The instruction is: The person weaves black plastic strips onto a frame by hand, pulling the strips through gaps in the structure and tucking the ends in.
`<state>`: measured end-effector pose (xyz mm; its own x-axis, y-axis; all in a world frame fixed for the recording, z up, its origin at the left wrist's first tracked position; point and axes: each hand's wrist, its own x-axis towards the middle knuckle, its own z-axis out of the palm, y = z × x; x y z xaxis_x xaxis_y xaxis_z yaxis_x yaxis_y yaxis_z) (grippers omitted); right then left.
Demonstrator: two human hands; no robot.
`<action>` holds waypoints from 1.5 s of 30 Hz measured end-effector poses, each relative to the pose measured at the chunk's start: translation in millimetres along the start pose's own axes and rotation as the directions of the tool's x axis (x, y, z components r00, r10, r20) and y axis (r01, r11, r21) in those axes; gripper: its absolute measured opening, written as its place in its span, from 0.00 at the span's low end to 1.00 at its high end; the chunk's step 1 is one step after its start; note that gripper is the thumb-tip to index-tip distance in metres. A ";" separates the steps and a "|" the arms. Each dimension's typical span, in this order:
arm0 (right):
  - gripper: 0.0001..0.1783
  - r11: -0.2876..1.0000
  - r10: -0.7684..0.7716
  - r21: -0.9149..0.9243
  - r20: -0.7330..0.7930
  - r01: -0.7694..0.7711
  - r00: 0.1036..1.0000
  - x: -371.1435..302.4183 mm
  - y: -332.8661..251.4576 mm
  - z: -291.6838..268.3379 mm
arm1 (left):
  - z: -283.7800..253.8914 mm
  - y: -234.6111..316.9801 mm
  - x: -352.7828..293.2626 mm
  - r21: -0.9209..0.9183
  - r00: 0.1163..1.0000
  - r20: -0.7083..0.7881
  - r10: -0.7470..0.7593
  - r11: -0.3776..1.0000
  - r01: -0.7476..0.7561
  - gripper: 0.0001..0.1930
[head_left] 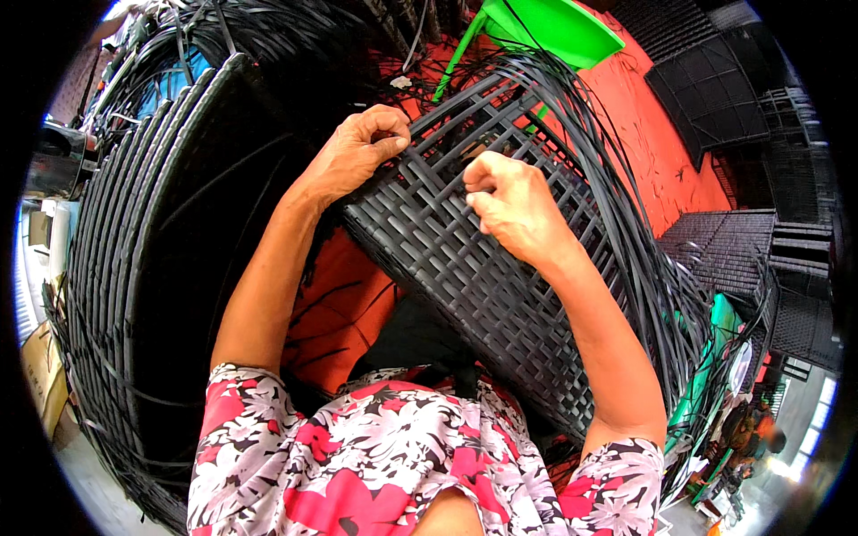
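A black wicker panel (465,268) of flat plastic strips lies slantwise in front of me, tightly woven in its near part and open, like a lattice, toward the far end. Long loose strips (630,214) trail from its far end down its right side. My left hand (357,152) is at the panel's upper left edge, thumb and fingers pinched together. Over the weave, my right hand (518,205) is closed with thumb against curled fingers. What either pinch holds, if anything, is hidden by the fingers.
A large curved black woven piece (165,188) stands close on my left. Behind it lies a heap of black strips (268,27). A green plastic stool (563,31) is beyond the panel, on red floor covering (666,143). Dark woven pieces (715,98) stand at right; a person (760,433) is farther off.
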<state>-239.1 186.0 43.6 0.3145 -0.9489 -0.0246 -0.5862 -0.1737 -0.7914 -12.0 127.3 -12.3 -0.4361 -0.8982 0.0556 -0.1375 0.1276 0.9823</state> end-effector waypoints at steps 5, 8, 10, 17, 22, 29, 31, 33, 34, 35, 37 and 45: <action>0.10 0.982 0.176 0.072 0.011 -0.176 0.984 13.3 2.3 19.9 | -2.4 -5.9 0.7 -0.045 0.999 0.023 -0.028 0.999 0.029 0.03; 0.15 0.942 0.284 0.161 0.089 -0.295 0.955 16.1 6.9 19.0 | -1.4 -3.7 0.4 -0.060 0.999 0.018 -0.049 0.997 0.050 0.04; 0.18 0.908 0.297 0.264 0.145 -0.326 0.944 16.4 6.3 12.9 | -0.2 0.4 -2.9 -0.030 0.993 -0.116 0.015 0.999 -0.018 0.07; 0.22 0.628 0.261 0.671 0.295 -0.394 0.919 2.7 15.2 -9.6 | 13.6 23.2 -4.3 0.510 0.879 0.084 0.469 0.738 -0.442 0.16; 0.23 0.709 0.154 0.664 0.183 -0.238 0.971 -4.1 7.4 0.6 | 29.3 33.2 -0.8 0.532 0.868 0.296 0.400 0.685 -0.497 0.18; 0.19 0.781 0.114 0.615 0.032 -0.110 0.993 -14.6 1.8 7.0 | 19.8 28.7 18.2 0.357 0.818 0.425 0.387 0.759 -0.544 0.12; 0.19 0.838 0.087 0.540 0.012 -0.080 0.996 -17.2 -2.1 8.6 | 27.2 28.3 15.9 0.415 0.770 0.531 0.353 0.684 -0.600 0.11; 0.18 0.922 0.048 0.385 -0.022 -0.036 0.999 -21.4 -7.7 11.6 | 33.1 23.0 13.5 0.355 0.782 0.530 0.328 0.751 -0.557 0.12; 0.18 0.917 0.043 0.397 -0.041 -0.024 0.998 -21.6 -7.9 13.0 | 24.0 22.7 17.6 0.267 0.792 0.517 0.326 0.817 -0.511 0.11; 0.17 0.912 0.050 0.411 -0.069 -0.017 0.996 -23.9 -4.3 13.2 | 16.3 38.0 20.4 0.165 0.794 0.514 0.324 0.871 -0.462 0.10; 0.15 0.863 0.051 0.504 -0.136 0.025 0.989 -18.3 3.6 13.4 | 6.1 50.4 25.0 0.202 0.802 0.406 0.439 0.813 -0.547 0.08; 0.14 0.729 0.212 0.672 -0.036 -0.134 0.977 -6.9 -9.5 4.6 | 10.8 67.5 26.1 0.181 0.840 0.412 0.354 0.871 -0.456 0.10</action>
<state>-232.2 195.4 48.5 0.1556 -0.9731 -0.1701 0.0326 0.1771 -0.9836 -42.2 117.0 53.5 -0.7810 -0.5356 0.3211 -0.0813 0.5971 0.7981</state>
